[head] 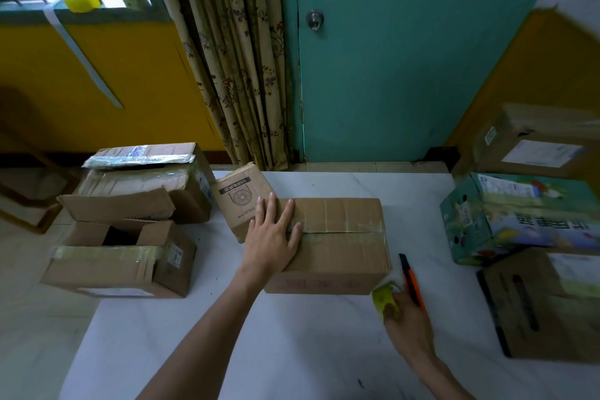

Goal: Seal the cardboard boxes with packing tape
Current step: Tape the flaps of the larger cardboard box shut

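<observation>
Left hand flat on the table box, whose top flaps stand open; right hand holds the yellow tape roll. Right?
One error: the head view shows the cardboard box with its top flaps closed. The left hand does lie flat on it, and the right hand holds the yellow tape roll.

Home room: floral curtain (233, 58), teal door (406, 52), white table (292, 334), boxes.

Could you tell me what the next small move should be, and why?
Probably raise the yellow tape roll in the right hand to the right end of the seam on the box and stick tape there. The left hand lies flat on the closed top, the seam shows as a dark line, and the roll is low by the box's right corner.
</observation>
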The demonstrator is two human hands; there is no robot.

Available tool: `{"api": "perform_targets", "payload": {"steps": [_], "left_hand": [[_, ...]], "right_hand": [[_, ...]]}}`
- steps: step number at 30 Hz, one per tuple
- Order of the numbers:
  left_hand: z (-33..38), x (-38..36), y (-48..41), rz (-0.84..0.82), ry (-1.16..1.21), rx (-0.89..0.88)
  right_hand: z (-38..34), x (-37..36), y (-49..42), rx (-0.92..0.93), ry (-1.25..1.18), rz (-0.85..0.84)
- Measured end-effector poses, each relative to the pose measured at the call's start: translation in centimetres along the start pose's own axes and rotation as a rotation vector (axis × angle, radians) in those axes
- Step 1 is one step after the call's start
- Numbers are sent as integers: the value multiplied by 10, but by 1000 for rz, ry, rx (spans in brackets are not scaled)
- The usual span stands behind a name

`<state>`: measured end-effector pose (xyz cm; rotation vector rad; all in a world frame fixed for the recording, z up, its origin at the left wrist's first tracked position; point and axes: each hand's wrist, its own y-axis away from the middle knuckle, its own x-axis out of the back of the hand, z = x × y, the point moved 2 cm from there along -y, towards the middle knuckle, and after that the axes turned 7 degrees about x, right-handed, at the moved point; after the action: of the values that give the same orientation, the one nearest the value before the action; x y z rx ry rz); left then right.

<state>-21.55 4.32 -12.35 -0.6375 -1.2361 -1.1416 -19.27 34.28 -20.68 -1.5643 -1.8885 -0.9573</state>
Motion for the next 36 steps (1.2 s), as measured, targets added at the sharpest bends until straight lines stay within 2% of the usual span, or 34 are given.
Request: {"api": "perform_targets", "payload": {"steps": [5, 12, 14, 16, 17, 19, 21, 23, 27, 36], "left_hand": [[0, 1, 0, -16, -4, 5], [0, 4, -3, -45, -33, 16], [9, 13, -2, -29, -117, 36], [26, 24, 3, 21, -184, -7], [38, 28, 7, 39, -127, -70], [66, 39, 22, 2, 281, -199], [98, 47, 41, -230, 738, -191], [122, 49, 54, -451, 972, -150], [129, 48, 51, -686, 1238, 17], [100, 55, 44, -545, 1385, 71]], "right_hand": [[-2, 14, -12, -150, -282, 149], [-14, 69, -25, -258, -763, 546], [-26, 91, -27, -258, -881, 575], [-43, 114, -25, -173, -936, 556], [-53, 124, -25, -99, -924, 535], [-77, 136, -23, 51, -882, 484], [-100, 141, -20, 169, -912, 458], [-117, 139, -19, 266, -839, 436], [-148, 133, -19, 448, -748, 407], [-165, 111, -32, 510, -694, 397]]}}
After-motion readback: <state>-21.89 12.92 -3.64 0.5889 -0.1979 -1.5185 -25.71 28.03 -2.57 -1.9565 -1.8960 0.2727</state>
